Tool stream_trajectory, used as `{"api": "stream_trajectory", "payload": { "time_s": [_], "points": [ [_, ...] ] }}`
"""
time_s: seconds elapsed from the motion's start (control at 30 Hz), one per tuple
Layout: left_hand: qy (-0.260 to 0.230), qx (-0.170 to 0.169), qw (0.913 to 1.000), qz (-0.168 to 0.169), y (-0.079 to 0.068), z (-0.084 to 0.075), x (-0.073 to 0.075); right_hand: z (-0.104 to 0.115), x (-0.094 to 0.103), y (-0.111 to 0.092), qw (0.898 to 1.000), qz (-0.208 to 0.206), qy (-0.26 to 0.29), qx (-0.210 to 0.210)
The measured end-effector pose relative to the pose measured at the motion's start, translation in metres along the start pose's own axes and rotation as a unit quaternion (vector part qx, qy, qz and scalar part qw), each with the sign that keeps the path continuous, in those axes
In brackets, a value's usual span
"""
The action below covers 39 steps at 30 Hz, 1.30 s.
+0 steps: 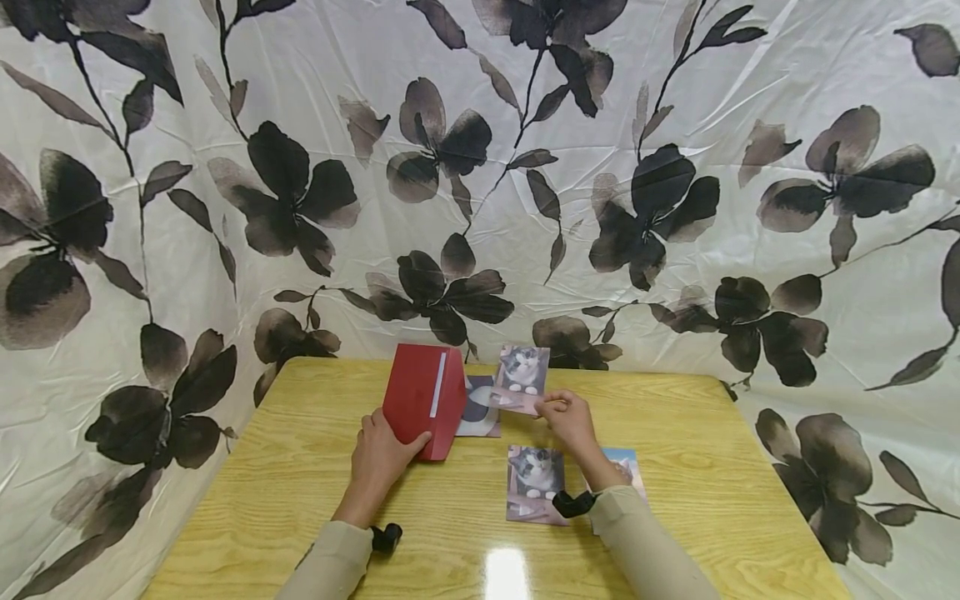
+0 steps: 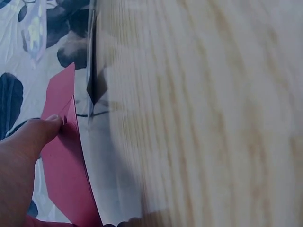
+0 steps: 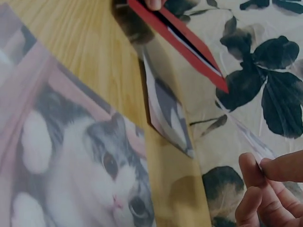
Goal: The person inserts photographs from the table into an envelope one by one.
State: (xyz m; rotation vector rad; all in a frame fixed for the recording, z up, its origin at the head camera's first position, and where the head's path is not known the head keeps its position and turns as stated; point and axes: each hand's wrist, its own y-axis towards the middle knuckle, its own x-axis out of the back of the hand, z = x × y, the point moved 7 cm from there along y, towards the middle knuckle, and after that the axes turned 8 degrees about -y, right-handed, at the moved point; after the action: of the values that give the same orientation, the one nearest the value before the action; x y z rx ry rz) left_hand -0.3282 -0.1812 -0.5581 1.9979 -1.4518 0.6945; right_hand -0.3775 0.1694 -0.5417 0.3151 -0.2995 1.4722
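Note:
My left hand (image 1: 381,454) grips a red envelope (image 1: 420,396) by its lower part, thumb on the near face. The envelope is tilted up, with a white strip along one side. In the right wrist view its mouth gapes a little. My right hand (image 1: 567,421) pinches a cat photo (image 1: 520,371) at its lower right corner, right of the envelope; the right wrist view shows that photo nearly edge-on. A grey-and-white photo (image 1: 480,421) lies behind them on the table, partly hidden by the envelope.
On the wooden table (image 1: 285,500), nearer me, lies another cat photo (image 1: 536,483). Beside it a photo with a blue top (image 1: 622,455) is mostly hidden beneath my right forearm. A floral cloth (image 1: 525,250) hangs just behind the table's far edge.

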Motion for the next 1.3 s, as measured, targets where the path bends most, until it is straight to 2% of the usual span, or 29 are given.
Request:
{"api": "stream_trajectory", "payload": {
  "time_s": [0.47,0.8,1.1,1.3],
  "points": [
    [-0.007,0.011,0.9999,0.011,-0.002,-0.002,-0.004,0.01,-0.03,-0.006,1.0,0.018,0.017,0.006],
    [-0.003,-0.003,1.0,0.007,-0.005,-0.008,-0.006,0.015,-0.05,-0.009,0.999,0.04,0.007,0.017],
    [0.002,-0.003,0.9999,0.011,-0.007,-0.01,-0.007,0.019,-0.066,-0.016,0.998,0.06,0.026,0.01],
    [0.003,-0.005,0.9999,0.008,-0.009,-0.01,-0.007,0.018,-0.073,-0.015,0.998,0.061,0.018,0.016]
  ]
}}
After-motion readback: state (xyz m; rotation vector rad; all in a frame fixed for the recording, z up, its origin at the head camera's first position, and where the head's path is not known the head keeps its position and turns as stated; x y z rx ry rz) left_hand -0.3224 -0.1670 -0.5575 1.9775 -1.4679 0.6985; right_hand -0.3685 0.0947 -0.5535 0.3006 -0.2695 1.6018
